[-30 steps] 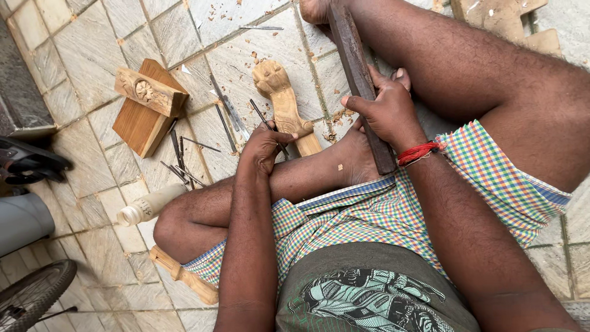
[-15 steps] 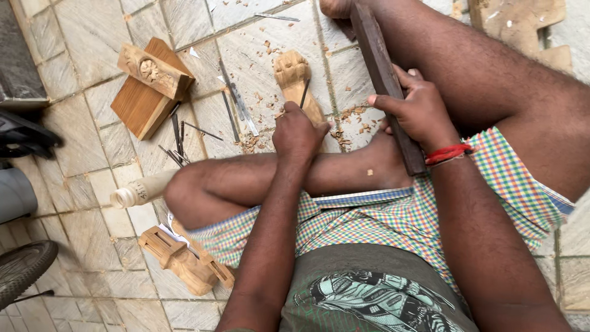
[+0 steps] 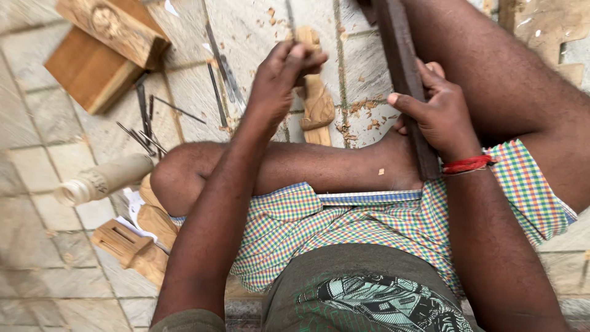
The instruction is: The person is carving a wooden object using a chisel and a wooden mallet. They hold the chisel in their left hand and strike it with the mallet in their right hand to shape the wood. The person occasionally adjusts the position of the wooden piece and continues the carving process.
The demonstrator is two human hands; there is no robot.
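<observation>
2 bare hands work over a pale carved wooden piece (image 3: 316, 104) lying on the tiled floor (image 3: 37, 166), just beyond the person's folded shin. The left hand (image 3: 286, 77) is bunched above the carving's upper part, fingertips pinched together on something too small to make out. The right hand (image 3: 439, 114), to the right of the carving, is closed around a long dark wooden bar (image 3: 402, 74). Left of the carving lie thin metal tools (image 3: 218, 80), farther left stacked wooden blocks (image 3: 104, 46), and below those a pale cylindrical mallet (image 3: 104, 178). Wood chips (image 3: 362, 114) are scattered between carving and bar.
</observation>
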